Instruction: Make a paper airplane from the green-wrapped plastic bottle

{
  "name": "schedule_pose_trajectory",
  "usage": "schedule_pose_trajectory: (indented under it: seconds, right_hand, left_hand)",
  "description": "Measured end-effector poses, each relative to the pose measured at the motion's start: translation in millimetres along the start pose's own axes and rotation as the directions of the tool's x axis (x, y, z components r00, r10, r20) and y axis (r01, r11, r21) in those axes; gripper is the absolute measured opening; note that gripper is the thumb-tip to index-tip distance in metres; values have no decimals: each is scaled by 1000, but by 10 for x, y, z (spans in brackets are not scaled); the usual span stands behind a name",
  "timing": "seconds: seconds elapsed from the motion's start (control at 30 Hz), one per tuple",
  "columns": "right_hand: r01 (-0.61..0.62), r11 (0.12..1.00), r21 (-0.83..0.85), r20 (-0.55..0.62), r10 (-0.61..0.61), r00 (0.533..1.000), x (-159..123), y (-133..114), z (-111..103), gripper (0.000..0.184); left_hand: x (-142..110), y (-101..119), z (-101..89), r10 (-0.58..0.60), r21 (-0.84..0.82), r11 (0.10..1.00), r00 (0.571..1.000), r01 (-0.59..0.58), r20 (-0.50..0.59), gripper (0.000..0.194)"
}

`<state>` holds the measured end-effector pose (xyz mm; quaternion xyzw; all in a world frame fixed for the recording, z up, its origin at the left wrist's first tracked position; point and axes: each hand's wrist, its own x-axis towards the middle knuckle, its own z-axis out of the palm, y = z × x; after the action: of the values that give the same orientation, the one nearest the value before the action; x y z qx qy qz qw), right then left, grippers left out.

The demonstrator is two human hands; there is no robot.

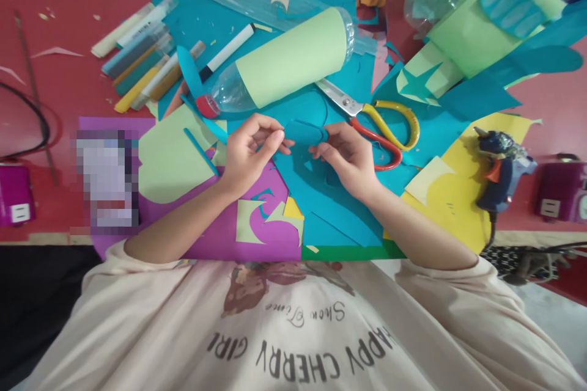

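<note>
Both hands hold one small teal paper piece (303, 132) above a larger teal sheet (330, 195). My left hand (250, 153) pinches its left end with fingers curled. My right hand (346, 156) pinches its right end. Just beyond the hands lies a clear plastic bottle (284, 64) on its side, wrapped in light green paper, with a red cap toward the left. Scissors (380, 119) with yellow and red handles lie to the right of the bottle.
A blue glue gun (499, 171) rests on yellow paper at the right. Markers and glue sticks (142, 58) lie at the upper left. Purple, green and yellow sheets and scraps cover the red surface. Another paper-wrapped bottle (463, 18) is at the upper right.
</note>
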<state>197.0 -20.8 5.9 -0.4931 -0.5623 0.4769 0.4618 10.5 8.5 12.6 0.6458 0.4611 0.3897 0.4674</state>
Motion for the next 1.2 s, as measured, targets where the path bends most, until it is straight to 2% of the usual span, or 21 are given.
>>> schedule_pose_trajectory:
  seconds: [0.1,0.2,0.3,0.37,0.4,0.43,0.5,0.57,0.63,0.77,0.87,1.07,1.2]
  right_hand:
    - [29,999,-16,-74,-30,997,10,-6,-6,32]
    - [75,996,-57,-142,-82,986,31,-22,-47,21]
    - [167,972,-163,-118,-187,975,57,-27,-93,15]
    - [241,937,-254,-48,-261,964,69,-19,-104,14]
    - [272,914,-302,-7,-288,958,72,-12,-103,14]
    - [297,889,-349,30,-306,951,74,-3,-99,15]
    - [327,838,-437,84,-324,942,73,16,-84,17]
    - [336,801,-495,97,-333,938,70,32,-71,20]
    - [328,794,-512,78,-338,938,68,39,-66,21]
    - [316,791,-524,37,-350,936,70,28,-75,22]
    - [335,788,-516,80,-345,935,64,15,-75,23]
    - [362,810,-461,168,-321,932,36,21,-65,40]
    - [324,839,-437,163,-280,946,46,42,-94,46]
  left_hand:
    - [-29,24,11,17,24,1000,999,-18,47,37]
    - [-53,67,-27,146,141,978,986,-156,77,33]
    - [15,78,-200,289,310,909,957,-279,14,30]
    - [126,50,-384,391,421,852,913,-312,-113,27]
    - [190,27,-482,466,475,813,866,-338,-181,26]
    - [254,1,-573,518,529,770,833,-355,-195,28]
    - [354,-55,-714,530,644,677,843,-357,-90,34]
    - [402,-100,-780,432,776,575,902,-258,-20,36]
    - [402,-121,-782,333,816,545,943,-194,2,47]
    - [347,-57,-729,186,726,676,983,-127,-2,61]
    - [309,43,-692,119,670,738,993,-82,-10,65]
    - [231,89,-536,97,538,831,989,-142,111,68]
    - [198,40,-444,53,376,919,984,-115,172,61]
